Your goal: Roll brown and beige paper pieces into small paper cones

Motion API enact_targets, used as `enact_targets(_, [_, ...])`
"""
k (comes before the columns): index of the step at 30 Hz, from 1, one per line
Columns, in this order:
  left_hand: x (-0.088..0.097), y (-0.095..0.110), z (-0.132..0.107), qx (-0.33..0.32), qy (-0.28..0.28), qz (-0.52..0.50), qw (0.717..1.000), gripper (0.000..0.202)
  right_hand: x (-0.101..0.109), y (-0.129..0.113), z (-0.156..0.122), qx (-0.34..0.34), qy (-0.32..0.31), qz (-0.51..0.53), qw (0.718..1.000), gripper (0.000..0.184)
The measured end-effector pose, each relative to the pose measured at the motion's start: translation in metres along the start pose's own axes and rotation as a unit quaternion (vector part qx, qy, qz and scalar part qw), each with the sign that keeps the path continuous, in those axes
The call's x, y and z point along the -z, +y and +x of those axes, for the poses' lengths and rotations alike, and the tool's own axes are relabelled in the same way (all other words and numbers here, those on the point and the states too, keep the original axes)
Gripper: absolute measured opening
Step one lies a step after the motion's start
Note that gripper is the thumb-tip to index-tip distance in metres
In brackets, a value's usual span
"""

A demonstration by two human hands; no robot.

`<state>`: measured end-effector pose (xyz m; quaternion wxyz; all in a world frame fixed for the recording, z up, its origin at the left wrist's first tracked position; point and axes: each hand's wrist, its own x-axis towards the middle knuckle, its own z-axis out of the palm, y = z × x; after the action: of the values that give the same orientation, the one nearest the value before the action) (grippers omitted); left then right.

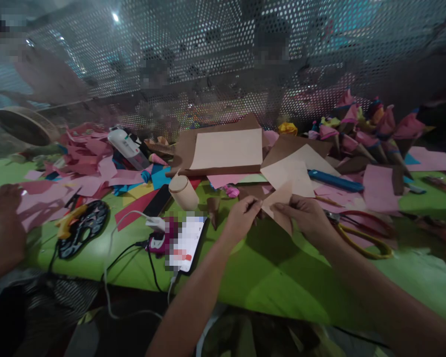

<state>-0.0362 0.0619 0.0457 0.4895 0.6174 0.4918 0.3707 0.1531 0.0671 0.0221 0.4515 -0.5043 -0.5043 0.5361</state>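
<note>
A piece of light tan paper [278, 198], bent at an angle, is held up over the green table [275, 277]. My left hand [245, 213] pinches its left corner, fingers closed. On its right side my right hand [305, 210] grips the paper between thumb and fingers. A small brown paper cone [213, 210] stands just left of my left hand. Larger cream sheets [293, 168] lie behind the paper, with a blue cutter [336, 181] on their right. To the right of my right hand rest scissors [364, 240] with yellow and red handles.
A lit phone [188, 243], a power adapter [161, 240] and cables lie left of my arms. Behind them stands a paper roll [184, 192]. Finished-looking pink paper cones [371, 129] crowd the back right. Pink paper scraps [89, 163] and another person's hand [3, 213] are at left.
</note>
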Motion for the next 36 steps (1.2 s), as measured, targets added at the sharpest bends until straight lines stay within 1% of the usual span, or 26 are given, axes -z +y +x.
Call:
enact_targets(5, [0.000, 0.001, 0.000, 0.000, 0.004, -0.001, 1.000, 0.026, 0.002, 0.003, 0.001, -0.004, -0.003, -0.005, 1.000, 0.040])
enact_targets(8, [-0.001, -0.001, 0.001, -0.010, -0.006, -0.002, 1.000, 0.029, 0.001, 0.002, 0.002, 0.004, -0.003, -0.014, 1.000, 0.038])
enact_targets(10, [-0.002, -0.004, 0.003, -0.015, -0.008, -0.009, 1.000, 0.028, -0.001, 0.000, 0.001, 0.001, -0.004, -0.016, 1.000, 0.038])
enact_targets(14, [-0.006, -0.008, 0.004, -0.007, 0.007, -0.024, 1.000, 0.028, -0.004, -0.007, -0.002, -0.014, 0.006, -0.027, 1.000, 0.043])
enact_targets(19, [-0.008, -0.008, 0.001, -0.016, 0.040, 0.009, 0.999, 0.026, -0.005, -0.012, -0.004, 0.034, 0.054, -0.081, 0.995, 0.052])
enact_targets(21, [-0.007, -0.006, 0.000, -0.017, 0.045, 0.025, 0.999, 0.026, -0.004, -0.011, -0.003, 0.044, 0.060, -0.082, 0.994, 0.055])
enact_targets(26, [-0.005, -0.005, 0.002, -0.033, 0.030, 0.004, 0.999, 0.028, -0.003, -0.005, 0.000, 0.029, 0.025, -0.051, 0.998, 0.049])
enact_targets(29, [-0.005, -0.006, 0.005, -0.014, 0.019, -0.030, 0.999, 0.027, -0.004, -0.006, 0.000, 0.017, 0.014, -0.040, 0.999, 0.051])
enact_targets(32, [-0.006, -0.008, 0.006, 0.005, 0.019, -0.057, 0.998, 0.026, -0.006, -0.010, -0.001, 0.008, 0.017, -0.038, 0.999, 0.053])
enact_targets(34, [-0.007, -0.008, 0.006, -0.001, 0.026, -0.055, 0.998, 0.025, -0.006, -0.012, -0.002, 0.007, 0.022, -0.039, 0.999, 0.052])
enact_targets(36, [-0.008, -0.009, 0.005, -0.018, 0.032, -0.042, 0.998, 0.025, -0.007, -0.013, -0.003, 0.011, 0.013, -0.025, 1.000, 0.048])
